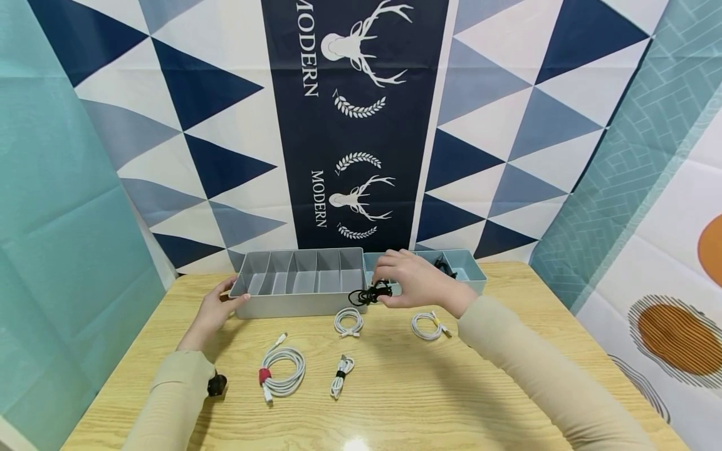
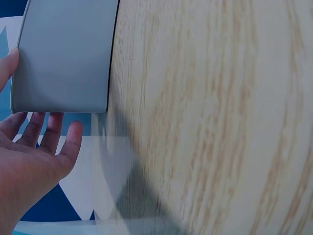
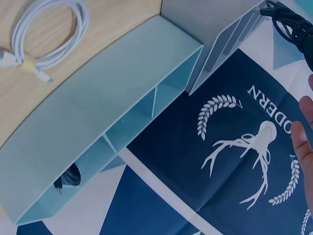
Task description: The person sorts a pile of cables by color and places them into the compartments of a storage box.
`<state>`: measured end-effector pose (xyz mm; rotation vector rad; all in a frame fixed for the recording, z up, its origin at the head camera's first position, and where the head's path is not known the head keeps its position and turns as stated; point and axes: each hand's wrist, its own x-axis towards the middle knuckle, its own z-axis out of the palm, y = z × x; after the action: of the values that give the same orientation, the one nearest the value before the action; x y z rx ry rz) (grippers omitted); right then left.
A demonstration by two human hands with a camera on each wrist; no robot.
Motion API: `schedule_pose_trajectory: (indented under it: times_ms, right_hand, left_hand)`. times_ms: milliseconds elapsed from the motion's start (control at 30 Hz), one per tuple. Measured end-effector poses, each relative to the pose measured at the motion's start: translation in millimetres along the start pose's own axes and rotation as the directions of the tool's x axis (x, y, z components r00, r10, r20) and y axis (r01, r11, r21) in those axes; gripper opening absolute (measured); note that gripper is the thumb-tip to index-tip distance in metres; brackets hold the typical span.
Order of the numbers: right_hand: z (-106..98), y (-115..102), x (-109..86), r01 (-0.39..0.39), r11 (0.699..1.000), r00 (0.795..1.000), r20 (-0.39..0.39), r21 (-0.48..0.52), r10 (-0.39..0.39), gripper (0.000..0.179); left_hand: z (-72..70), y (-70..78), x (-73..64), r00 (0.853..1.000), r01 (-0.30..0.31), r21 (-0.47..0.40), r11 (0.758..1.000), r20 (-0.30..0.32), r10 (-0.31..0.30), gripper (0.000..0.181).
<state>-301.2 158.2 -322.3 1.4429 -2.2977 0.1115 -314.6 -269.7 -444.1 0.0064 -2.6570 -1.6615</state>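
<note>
A grey divided box (image 1: 299, 306) stands at the back of the table. My left hand (image 1: 213, 311) grips its left end, thumb at the rim and fingers at the end wall, as the left wrist view also shows. My right hand (image 1: 414, 279) pinches a bundled black cable (image 1: 370, 294) over the seam between the grey box and a light blue divided box (image 1: 476, 287). In the right wrist view the black cable (image 3: 293, 27) dangles beside my fingers near the grey box's rim. The grey box's visible compartments hold nothing.
Another black cable (image 1: 445, 267) lies in the blue box. In front lie white coiled cables: one with a red strap (image 1: 287, 373), one with a black tie (image 1: 340, 378), a small coil (image 1: 348, 321) and one with a yellow tie (image 1: 427, 326). A patterned cloth (image 1: 225, 125) hangs behind.
</note>
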Motion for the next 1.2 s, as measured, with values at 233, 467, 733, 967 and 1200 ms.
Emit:
schedule_pose_trajectory:
  times_ms: [233,467,733,967,1200]
  right_hand:
    - [-9,7,-6.1,-0.010,1.000,1.000,-0.006,0.001,0.010,0.020]
    - [-15,15,-15.1,-0.047,0.999,0.999,0.001,-0.025,0.047,0.021]
    - [-21,25,-23.4,-0.043,0.999,0.999,-0.015,-0.010,0.043,0.022]
    - [-29,32,-28.8,-0.060,0.998,0.998,-0.013,-0.021,0.059,0.021]
    - [-35,41,-37.2,-0.044,0.999,0.998,-0.055,-0.012,0.043,0.022]
  left_hand:
    - [-0.1,-0.5,0.3,1.000,0.004,0.001,1.000,-0.008,-0.004,0.087]
    - [-1.0,-1.6,0.7,1.000,0.003,-0.001,1.000,-0.005,-0.003,0.088]
    - [-1.3,-1.5,1.3,1.000,0.014,-0.004,1.000,-0.006,-0.014,0.088]
    - [-1.8,0.5,0.6,1.000,0.021,0.004,1.000,-0.001,-0.021,0.088]
    - [-1.3,-0.1,0.6,1.000,0.022,0.004,1.000,-0.005,-0.022,0.083]
